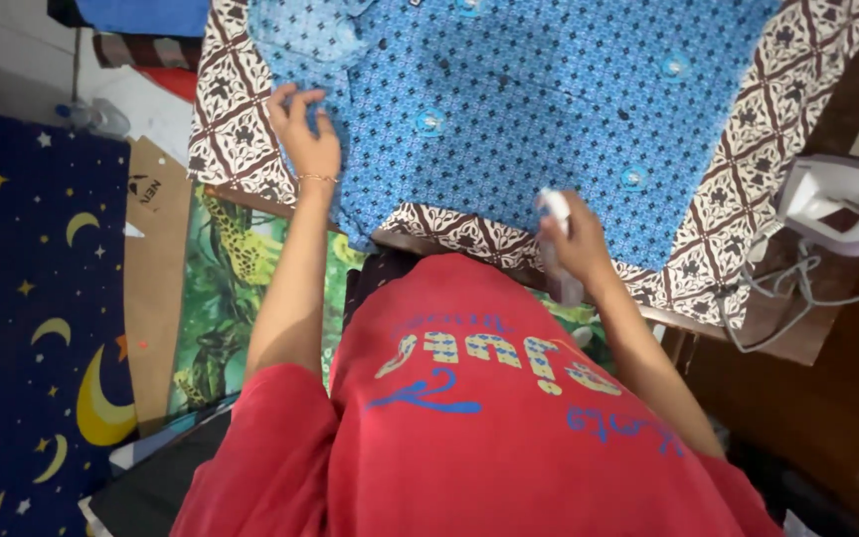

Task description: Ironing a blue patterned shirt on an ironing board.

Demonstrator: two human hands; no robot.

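- The left hand [302, 134] presses on the blue patterned shirt [539, 109] at its left edge, the fingers [285, 99] pinching a fold of the cloth.
- The right hand [577, 244] grips a small whitish spray bottle [552, 214] at the near edge of the shirt, fingers closed around it.
- The shirt lies flat on the bench [226, 129], which has a brown and white patterned cover.
- The iron [842, 199] stands on the right, near the bench corner; its cord [787, 288] hangs in loops. I judge an elbow could catch the cord and pull the iron down.
- Too much spray could leave wet spots on the cloth.
- A brown cardboard piece [156, 259] with a small dark mark lies on the floor at left, beside a star and moon mat [32, 298].
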